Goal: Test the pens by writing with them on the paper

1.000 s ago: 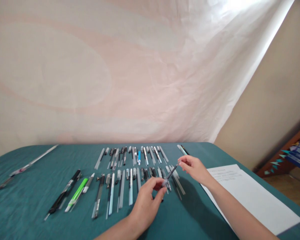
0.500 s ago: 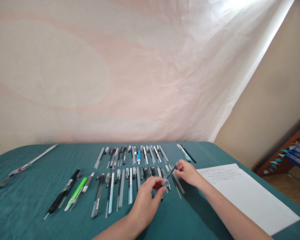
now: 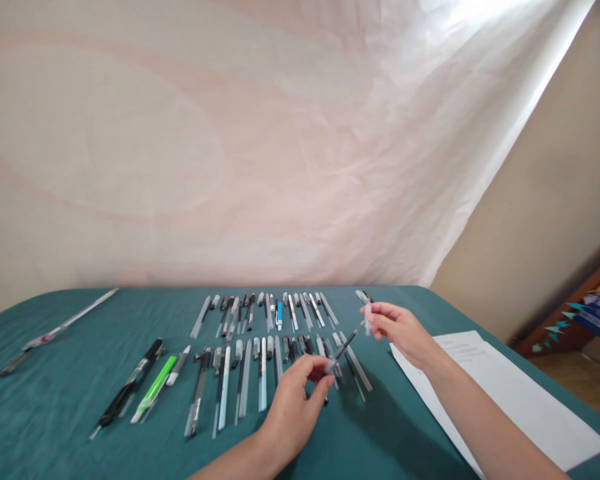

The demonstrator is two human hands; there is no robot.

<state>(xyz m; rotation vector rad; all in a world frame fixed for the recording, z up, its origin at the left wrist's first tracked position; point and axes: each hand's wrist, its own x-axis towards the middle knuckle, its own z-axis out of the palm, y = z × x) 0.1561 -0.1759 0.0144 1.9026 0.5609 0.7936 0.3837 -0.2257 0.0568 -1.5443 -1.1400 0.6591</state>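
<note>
right hand (image 3: 396, 333) shifts toward the right edge of the table (image 3: 50, 413), pinching a cap (image 3: 368, 320); left hand (image 3: 296, 395) grips a pen (image 3: 348, 343); apparently uncapping, next calling for steadiness.

a pale patterned cloth (image 3: 280, 147) hangs behind the green table (image 3: 45, 413), with white papers (image 3: 535, 400) on its right side.

Up comes the right hand (image 3: 399, 332), its fingers now off the tip of the dark pen (image 3: 347, 344)! And there's a small translucent piece (image 3: 368, 320) showing, pinched upright just beyond that tip. The hand now covers most of the pair of pens (image 3: 361, 296) behind.
</note>
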